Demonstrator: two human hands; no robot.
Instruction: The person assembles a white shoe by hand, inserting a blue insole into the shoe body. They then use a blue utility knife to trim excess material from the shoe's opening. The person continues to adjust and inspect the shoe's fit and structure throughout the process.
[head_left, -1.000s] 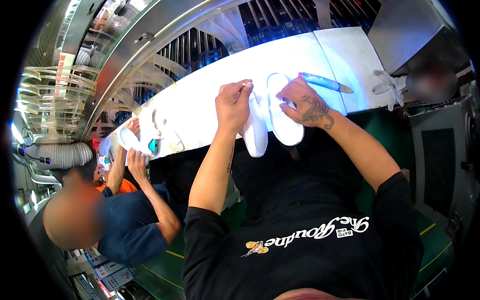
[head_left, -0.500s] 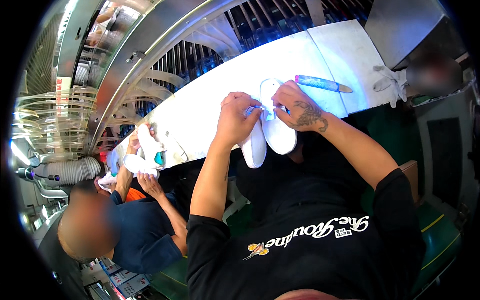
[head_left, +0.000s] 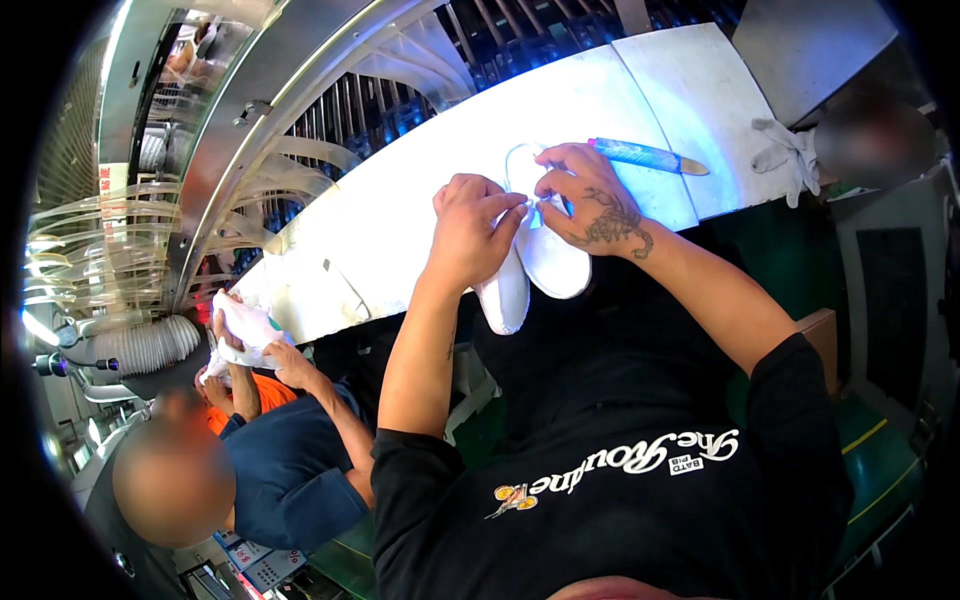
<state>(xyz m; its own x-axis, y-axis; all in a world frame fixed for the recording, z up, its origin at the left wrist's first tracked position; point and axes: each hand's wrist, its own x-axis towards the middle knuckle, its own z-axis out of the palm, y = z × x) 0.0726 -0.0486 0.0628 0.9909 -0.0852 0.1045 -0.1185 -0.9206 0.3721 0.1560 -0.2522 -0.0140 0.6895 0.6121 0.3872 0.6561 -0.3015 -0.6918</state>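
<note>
Sole (head_left: 560, 263) partly behind right hand (head_left: 592, 205)

The left forearm (head_left: 425, 345) rises steeply to the left hand (head_left: 470, 228), its fingers (head_left: 484, 190) curled and thumb (head_left: 509, 219) pinched against the forefinger. The right forearm (head_left: 722, 282) slants inward to the right hand (head_left: 588, 203), a dark tattoo (head_left: 609, 220) across its back, fingertips drawn together just beside the left ones.
</note>
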